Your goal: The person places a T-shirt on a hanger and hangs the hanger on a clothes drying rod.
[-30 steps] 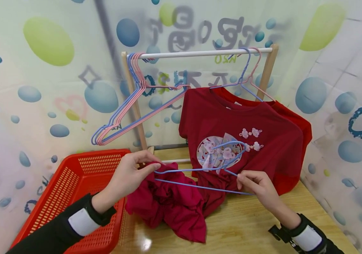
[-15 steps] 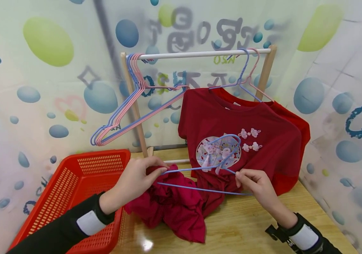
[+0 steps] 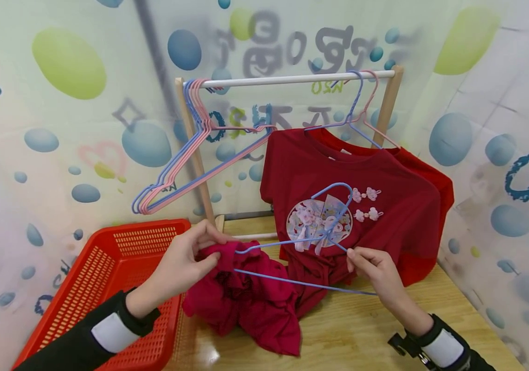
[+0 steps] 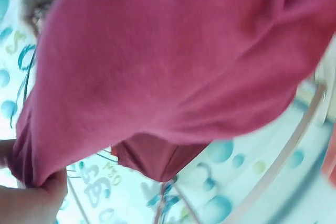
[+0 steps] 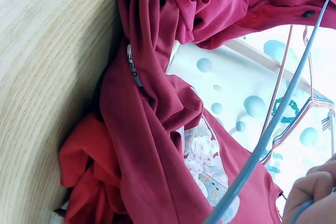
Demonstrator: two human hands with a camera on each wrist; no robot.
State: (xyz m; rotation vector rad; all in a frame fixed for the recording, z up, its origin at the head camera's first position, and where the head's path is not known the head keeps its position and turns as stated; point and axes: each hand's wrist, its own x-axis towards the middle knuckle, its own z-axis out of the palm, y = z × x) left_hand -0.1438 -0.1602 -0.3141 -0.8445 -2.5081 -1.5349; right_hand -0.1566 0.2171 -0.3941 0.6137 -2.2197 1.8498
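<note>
My right hand [image 3: 378, 265] pinches one sloping arm of a blue wire hanger [image 3: 301, 283], whose hook points up. A crumpled magenta garment [image 3: 264, 314] lies partly on the table, its upper edge raised at the hanger's left end. My left hand [image 3: 183, 260] pinches that raised cloth between thumb and fingers. The hanger's left tip is covered by the cloth. In the left wrist view the garment [image 4: 157, 66] fills most of the picture, with left fingers [image 4: 37, 203] gripping its edge. The hanger wire [image 5: 275, 119] crosses the right wrist view up to the cloth.
Behind stands a rack with a white rail [image 3: 287, 79]. Several blue and pink hangers [image 3: 171, 170] hang at its left. A dark red printed T-shirt [image 3: 306, 165] and a brighter red shirt [image 3: 445, 185] hang at its right. A red basket [image 3: 106, 247] stands left on the wooden table [image 3: 362, 340].
My left hand moved right along the hanger, then back left, and now holds cloth past the hanger's tip. The hanger's hook has tilted upward. My right hand has stayed nearly still.
</note>
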